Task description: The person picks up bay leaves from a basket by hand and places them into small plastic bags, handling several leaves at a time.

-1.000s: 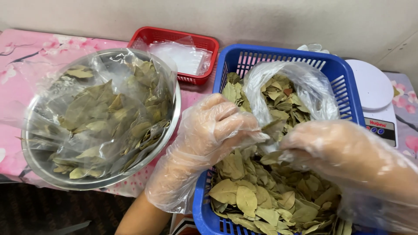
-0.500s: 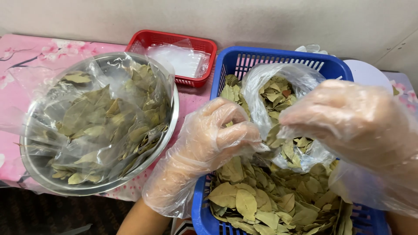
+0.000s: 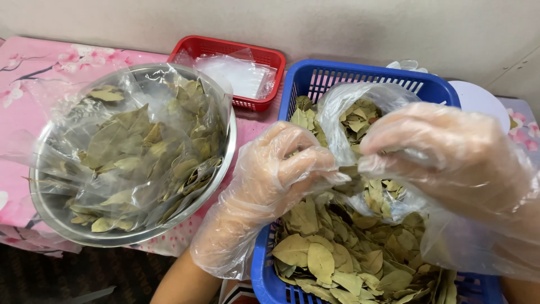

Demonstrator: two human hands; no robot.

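Observation:
Both my hands wear loose clear plastic gloves. My left hand (image 3: pixel 281 169) pinches the edge of a small clear plastic bag (image 3: pixel 360 107) partly filled with dried bay leaves. My right hand (image 3: pixel 444 157) grips the same bag from the right side, over its mouth. The bag hangs just above a blue plastic basket (image 3: pixel 349 73) that holds a heap of loose dried leaves (image 3: pixel 337 253).
A steel bowl (image 3: pixel 225 152) on the left holds several filled clear bags of leaves. Behind it sits a red basket (image 3: pixel 225 48) with empty clear bags. A white round scale (image 3: pixel 478 98) stands at the right. A pink flowered cloth (image 3: pixel 34 73) covers the table.
My right hand has risen from the leaf heap up to the bag's mouth. The bag has lifted and turned a little between both hands.

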